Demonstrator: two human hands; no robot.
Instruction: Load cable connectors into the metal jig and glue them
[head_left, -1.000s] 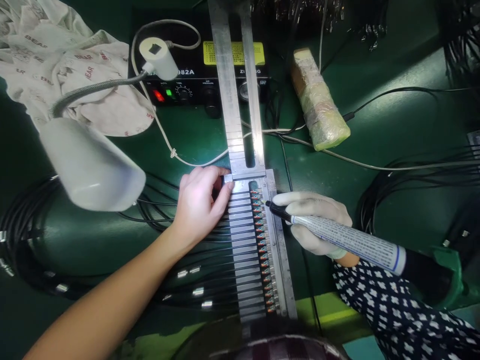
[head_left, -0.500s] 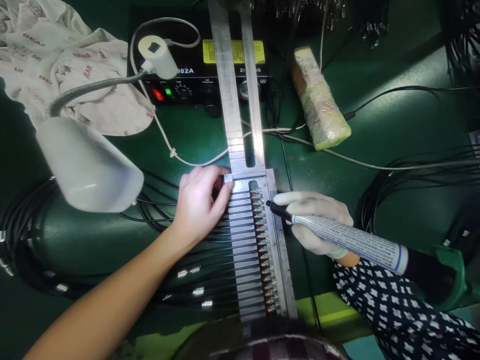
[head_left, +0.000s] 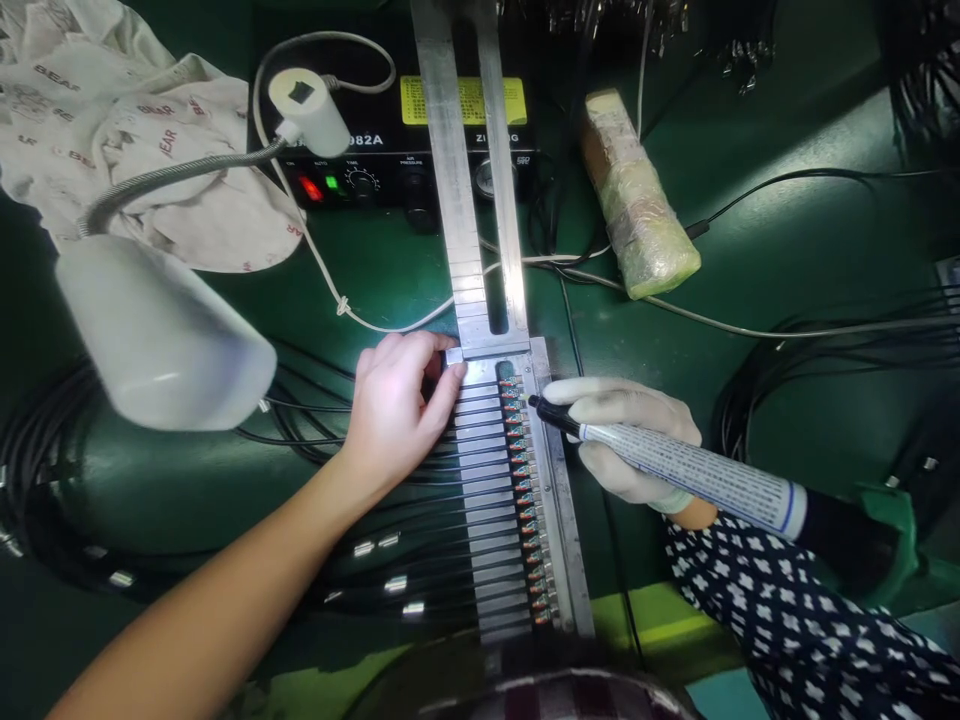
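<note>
My gloved right hand point(head_left: 634, 430) is closed around a dispensing syringe point(head_left: 690, 477) with a printed label, a black nozzle and a green cap at its rear. The nozzle tip is over the upper part of a row of small connector boards point(head_left: 519, 460) held in a slotted metal jig point(head_left: 484, 460); whether it touches them I cannot tell. My bare left hand point(head_left: 397, 400) pinches a small metal block at the jig's upper left edge between thumb and finger. Black cables point(head_left: 420, 480) run from the jig's slots to the left, partly under my left hand and forearm.
A lamp point(head_left: 165, 340) on a bendable neck hangs at left, before a crumpled cloth point(head_left: 165, 150). Behind stands a dispenser controller point(head_left: 337, 190), with a metal bar point(head_left: 450, 180) passing over it. A wrapped block point(head_left: 645, 210) lies at right; coiled cables point(head_left: 739, 400) lie beyond my right hand.
The view has shifted slightly, so the lamp and controller appear a little further left. My left hand keeps its pinch, and the syringe tip stays at nearly the same upper boards.
</note>
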